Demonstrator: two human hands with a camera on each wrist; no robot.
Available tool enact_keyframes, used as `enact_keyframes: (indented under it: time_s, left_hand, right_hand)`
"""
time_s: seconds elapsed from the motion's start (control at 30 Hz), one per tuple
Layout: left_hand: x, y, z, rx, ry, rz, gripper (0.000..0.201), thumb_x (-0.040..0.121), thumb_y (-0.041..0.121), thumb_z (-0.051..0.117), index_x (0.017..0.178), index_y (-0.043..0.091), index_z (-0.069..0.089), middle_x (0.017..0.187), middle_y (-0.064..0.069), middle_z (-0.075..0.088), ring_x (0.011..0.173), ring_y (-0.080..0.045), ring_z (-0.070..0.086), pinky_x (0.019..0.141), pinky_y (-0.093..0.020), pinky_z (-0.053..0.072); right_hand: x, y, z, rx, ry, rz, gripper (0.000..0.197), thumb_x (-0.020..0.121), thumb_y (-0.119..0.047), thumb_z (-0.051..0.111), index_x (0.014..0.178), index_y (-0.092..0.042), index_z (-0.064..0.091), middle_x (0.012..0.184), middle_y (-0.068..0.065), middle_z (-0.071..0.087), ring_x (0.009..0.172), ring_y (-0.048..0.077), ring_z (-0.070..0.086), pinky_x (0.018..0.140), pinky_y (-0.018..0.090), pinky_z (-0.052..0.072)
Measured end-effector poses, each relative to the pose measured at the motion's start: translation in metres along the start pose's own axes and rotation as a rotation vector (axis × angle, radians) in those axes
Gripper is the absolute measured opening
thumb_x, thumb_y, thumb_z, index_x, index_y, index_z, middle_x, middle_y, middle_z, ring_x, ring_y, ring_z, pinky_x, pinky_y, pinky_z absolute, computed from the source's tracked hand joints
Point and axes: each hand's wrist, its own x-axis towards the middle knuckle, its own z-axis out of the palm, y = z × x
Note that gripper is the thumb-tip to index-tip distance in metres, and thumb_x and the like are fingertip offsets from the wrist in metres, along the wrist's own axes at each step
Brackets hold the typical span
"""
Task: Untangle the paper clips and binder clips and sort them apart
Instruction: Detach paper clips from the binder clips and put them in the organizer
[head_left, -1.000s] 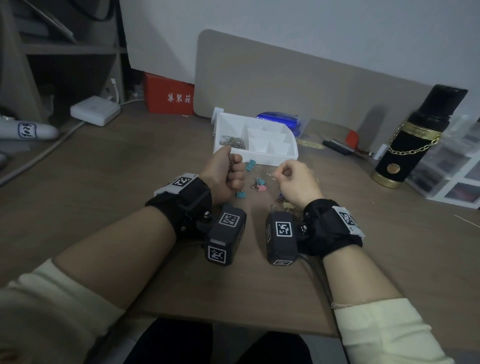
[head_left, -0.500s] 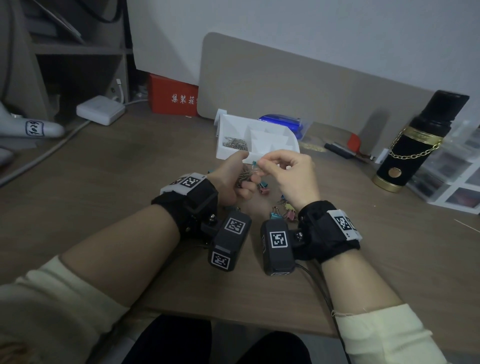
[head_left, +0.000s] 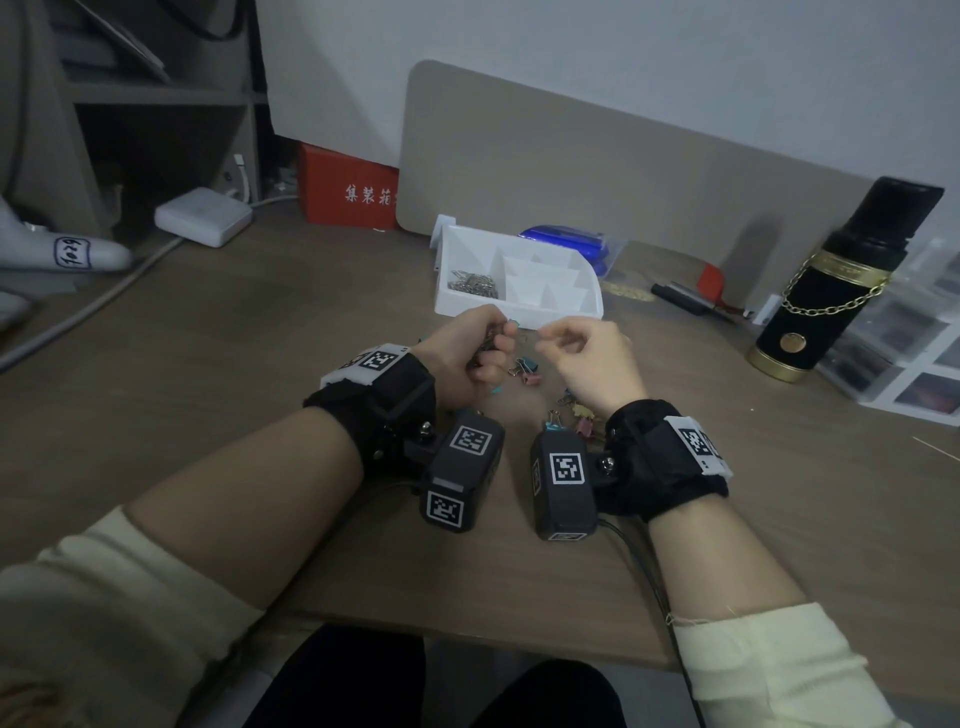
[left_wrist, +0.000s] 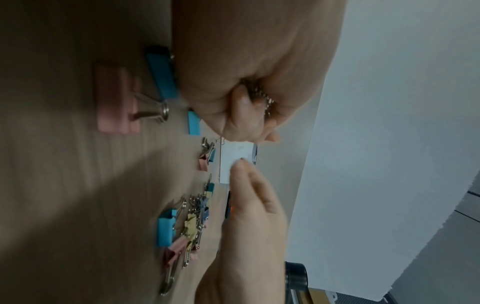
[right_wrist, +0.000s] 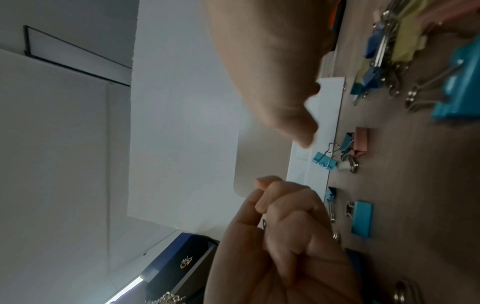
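My left hand (head_left: 491, 349) is a fist held just in front of the white divided tray (head_left: 519, 313). It grips a bunch of silver paper clips (left_wrist: 261, 98). A small teal binder clip (head_left: 514, 324) (right_wrist: 324, 159) sticks out beside its thumb. My right hand (head_left: 551, 338) hovers a little to the right, fingers curled, thumb and forefinger tips together. Whether a clip sits between them I cannot make out. Loose pink and teal binder clips (head_left: 524, 370) lie on the desk between the hands. A tangled heap (head_left: 571, 410) (left_wrist: 192, 222) lies under the right wrist. Sorted paper clips (head_left: 472, 283) fill the tray's left compartment.
A black flask with a gold chain (head_left: 831, 291) and clear drawers (head_left: 914, 338) stand at the right. A blue pouch (head_left: 566, 244) and a beige board (head_left: 597, 171) are behind the tray. A red box (head_left: 348, 192) and a white adapter (head_left: 202, 215) sit back left.
Half a second ago my right fingertips were at the bunch in my left hand. They have drawn back to the right. The left hand stays in front of the tray.
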Motion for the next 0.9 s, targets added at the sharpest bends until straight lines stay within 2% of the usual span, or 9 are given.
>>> enact_keyframes:
  time_s: [0.1,0.17,0.27,0.37,0.47,0.63,0.7,0.8,0.9]
  left_hand:
    - [-0.001,0.000,0.000,-0.011,-0.002,0.008,0.028,0.093,0.014,0.035,0.067,0.016,0.044,0.047,0.009,0.033,0.029,-0.002,0.018,0.029,-0.013,0.009]
    - [0.000,-0.001,-0.001,-0.012,0.000,0.005,0.027,0.093,0.013,0.035,0.069,0.016,0.045,0.050,0.009,0.034,0.030,-0.002,0.019,0.030,-0.013,0.009]
    - [0.001,0.000,-0.003,-0.028,-0.013,-0.011,0.027,0.093,0.014,0.034,0.069,0.015,0.045,0.052,0.008,0.036,0.030,-0.002,0.020,0.028,-0.013,0.011]
    - [0.002,0.001,-0.005,-0.079,-0.017,-0.033,0.029,0.094,0.021,0.035,0.067,0.016,0.044,0.048,0.006,0.040,0.028,-0.004,0.023,0.027,-0.014,0.011]
    - [0.003,0.001,-0.004,-0.096,-0.010,-0.041,0.034,0.096,0.031,0.037,0.064,0.019,0.039,0.045,0.006,0.038,0.028,-0.005,0.023,0.027,-0.015,0.012]
    - [0.004,0.001,-0.005,-0.078,0.018,-0.020,0.038,0.098,0.033,0.039,0.062,0.022,0.033,0.042,0.008,0.032,0.028,-0.004,0.021,0.026,-0.015,0.010]
    - [0.004,0.000,-0.006,-0.085,0.020,-0.025,0.038,0.098,0.033,0.038,0.062,0.022,0.033,0.041,0.008,0.032,0.027,-0.004,0.021,0.026,-0.015,0.010]
    - [0.005,-0.001,-0.006,-0.087,0.016,-0.035,0.037,0.099,0.031,0.037,0.063,0.022,0.033,0.042,0.008,0.033,0.027,-0.004,0.021,0.025,-0.014,0.011]
    - [0.004,0.000,-0.005,-0.094,0.021,-0.040,0.037,0.099,0.031,0.036,0.063,0.022,0.035,0.043,0.008,0.034,0.028,-0.004,0.022,0.026,-0.014,0.010]
  right_hand:
    - [0.000,0.015,0.000,-0.223,-0.220,0.184,0.026,0.076,-0.045,0.073,0.095,-0.027,0.069,0.097,0.003,0.056,0.114,0.016,0.035,0.089,0.029,0.044]
    - [-0.002,0.017,0.002,-0.190,-0.264,0.230,0.020,0.070,-0.049,0.076,0.082,-0.034,0.068,0.100,0.009,0.051,0.117,0.015,0.032,0.084,0.036,0.054]
    - [-0.002,0.012,0.004,-0.135,-0.275,0.157,0.014,0.075,-0.038,0.077,0.070,-0.033,0.065,0.083,0.002,0.059,0.116,0.021,0.043,0.054,0.014,0.052]
    - [-0.005,0.007,0.003,-0.083,-0.322,0.100,0.011,0.076,-0.032,0.078,0.074,-0.027,0.069,0.066,-0.004,0.059,0.098,0.019,0.049,0.041,0.011,0.043]
    - [-0.006,0.005,0.003,-0.056,-0.369,0.069,0.012,0.073,-0.033,0.079,0.071,-0.034,0.067,0.076,-0.005,0.064,0.082,0.013,0.049,0.059,0.019,0.041]
    - [0.003,0.014,0.004,-0.081,-0.206,0.076,0.033,0.085,-0.014,0.060,0.113,-0.029,0.066,0.109,-0.004,0.061,0.120,0.021,0.048,0.101,0.034,0.045]
    - [0.003,0.017,0.004,-0.142,-0.299,0.117,0.043,0.085,-0.011,0.052,0.121,-0.033,0.062,0.111,0.003,0.057,0.111,0.017,0.048,0.088,0.021,0.051]
    - [0.004,0.018,0.009,-0.124,-0.372,0.151,0.049,0.083,-0.005,0.044,0.110,-0.039,0.066,0.105,0.012,0.052,0.066,0.006,0.043,0.041,0.007,0.039]
    - [0.007,0.021,0.007,-0.083,-0.296,0.135,0.062,0.076,-0.004,0.037,0.120,-0.041,0.061,0.120,0.015,0.052,0.068,0.005,0.042,0.041,0.004,0.040]
